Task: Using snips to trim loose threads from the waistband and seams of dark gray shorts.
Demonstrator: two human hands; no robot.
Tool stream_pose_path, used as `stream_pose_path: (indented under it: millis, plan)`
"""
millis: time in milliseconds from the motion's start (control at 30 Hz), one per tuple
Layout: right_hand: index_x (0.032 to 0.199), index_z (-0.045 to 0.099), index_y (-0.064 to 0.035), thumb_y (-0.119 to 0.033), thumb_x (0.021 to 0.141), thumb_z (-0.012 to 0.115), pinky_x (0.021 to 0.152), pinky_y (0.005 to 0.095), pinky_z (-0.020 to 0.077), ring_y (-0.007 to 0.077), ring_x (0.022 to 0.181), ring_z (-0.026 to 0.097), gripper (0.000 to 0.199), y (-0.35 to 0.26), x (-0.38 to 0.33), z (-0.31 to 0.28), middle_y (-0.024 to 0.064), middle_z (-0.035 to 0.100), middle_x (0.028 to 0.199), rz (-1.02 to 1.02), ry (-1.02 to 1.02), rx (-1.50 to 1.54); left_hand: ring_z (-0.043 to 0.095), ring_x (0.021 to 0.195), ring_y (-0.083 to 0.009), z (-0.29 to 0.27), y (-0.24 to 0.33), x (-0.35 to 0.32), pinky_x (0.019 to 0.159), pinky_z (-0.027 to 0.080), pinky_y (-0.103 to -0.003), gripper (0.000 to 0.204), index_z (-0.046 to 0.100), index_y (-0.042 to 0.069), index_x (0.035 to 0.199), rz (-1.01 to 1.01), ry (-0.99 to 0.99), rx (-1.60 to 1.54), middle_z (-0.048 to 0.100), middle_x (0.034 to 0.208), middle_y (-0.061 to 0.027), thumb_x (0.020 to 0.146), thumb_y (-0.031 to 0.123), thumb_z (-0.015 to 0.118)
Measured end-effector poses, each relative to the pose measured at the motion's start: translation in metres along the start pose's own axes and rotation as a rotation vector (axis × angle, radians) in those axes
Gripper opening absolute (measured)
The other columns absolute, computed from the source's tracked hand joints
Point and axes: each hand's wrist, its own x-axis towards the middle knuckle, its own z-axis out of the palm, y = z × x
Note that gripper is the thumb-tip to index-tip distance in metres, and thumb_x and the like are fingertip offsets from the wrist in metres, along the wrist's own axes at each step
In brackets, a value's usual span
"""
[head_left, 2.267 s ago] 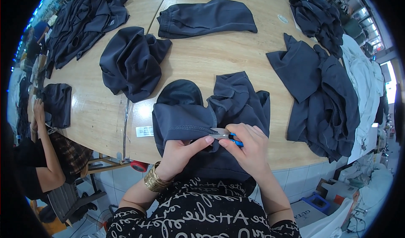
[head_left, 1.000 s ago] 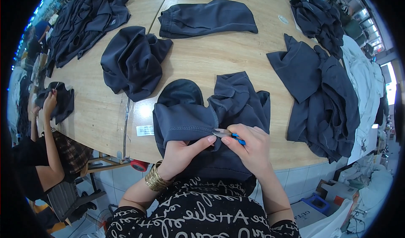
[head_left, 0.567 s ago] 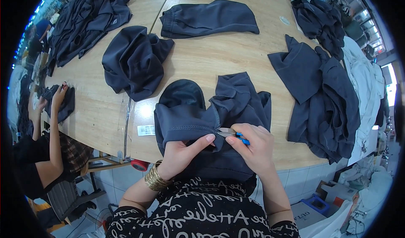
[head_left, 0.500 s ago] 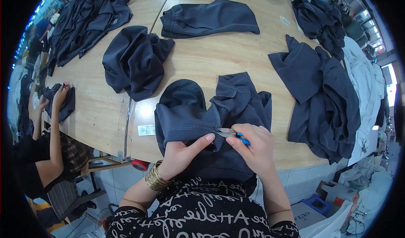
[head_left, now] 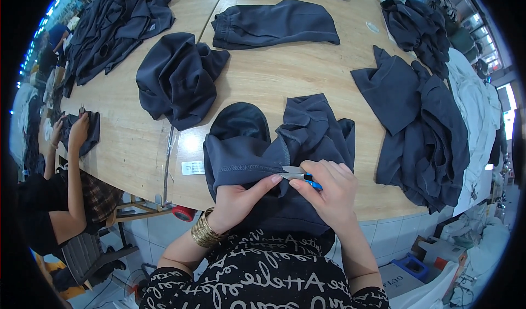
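Note:
A dark grey garment (head_left: 241,151) with a stitched seam lies bunched at the table's near edge and hangs over my lap. My left hand (head_left: 241,202) grips its seam edge, thumb on top and fingers under the cloth. My right hand (head_left: 329,187) is closed around small thread snips (head_left: 312,182) with a blue handle. Their metal blades point left and touch the cloth at the seam, just beyond my left thumb tip. Folds hide the exact spot at the blade tips. A white label (head_left: 193,168) sticks out at the garment's left side.
On the wooden table (head_left: 274,73) lie a crumpled dark garment (head_left: 178,81), a folded one with a gathered edge (head_left: 276,25), and piles at left (head_left: 123,21) and right (head_left: 430,128). Pale cloth (head_left: 472,106) hangs at the right. A person (head_left: 66,199) handles dark cloth at the left.
The snips have turned slightly in my right hand, with less of the blue handle showing. My left hand keeps its hold. Another dark garment has come into view at the far edge.

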Motion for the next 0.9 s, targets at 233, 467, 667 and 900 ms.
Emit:
stream_pose_path:
  millis: [233,467,667,900]
  plan:
    - [0.081,0.062,-0.0089,-0.036,0.074,0.073,0.049,0.0272,0.0298,0.0138,0.052,0.049,0.03,0.007,-0.003,-0.001,-0.0007,0.052,0.061,-0.083,0.042,-0.081,0.059,0.08,-0.0066,0.004,0.001,0.001,0.07,0.047,-0.021,0.017,0.066,-0.003,0.097,0.037,0.028,-0.03,0.067,0.091,-0.0026,0.084,0.008,0.069]
    - [0.084,0.062,-0.0058,-0.028,0.073,0.074,0.053,0.0302,0.0329,0.0176,0.057,0.053,0.028,0.003,-0.004,0.0,0.0022,0.056,0.066,-0.044,0.017,-0.047,0.059,0.08,-0.0063,0.005,0.004,0.0,0.07,0.047,-0.021,0.017,0.066,-0.002,0.097,0.041,0.006,-0.013,0.067,0.091,-0.0029,0.084,0.007,0.068]
    - [0.081,0.061,-0.0086,-0.034,0.075,0.072,0.049,0.0273,0.0314,0.0136,0.052,0.051,0.029,0.004,-0.001,0.007,-0.0003,0.052,0.06,-0.102,0.116,-0.052,0.059,0.079,-0.0062,0.004,0.002,-0.001,0.07,0.047,-0.021,0.016,0.066,-0.003,0.097,0.009,-0.007,0.013,0.067,0.09,-0.0029,0.084,0.006,0.067]
    - [0.081,0.06,-0.0084,-0.034,0.076,0.072,0.049,0.0272,0.0316,0.0138,0.052,0.052,0.029,0.001,-0.001,0.01,0.0002,0.053,0.061,-0.064,0.113,-0.009,0.06,0.079,-0.0064,0.007,0.005,0.001,0.07,0.048,-0.021,0.015,0.066,-0.003,0.097,0.022,-0.001,-0.004,0.067,0.09,-0.0031,0.084,0.005,0.067]
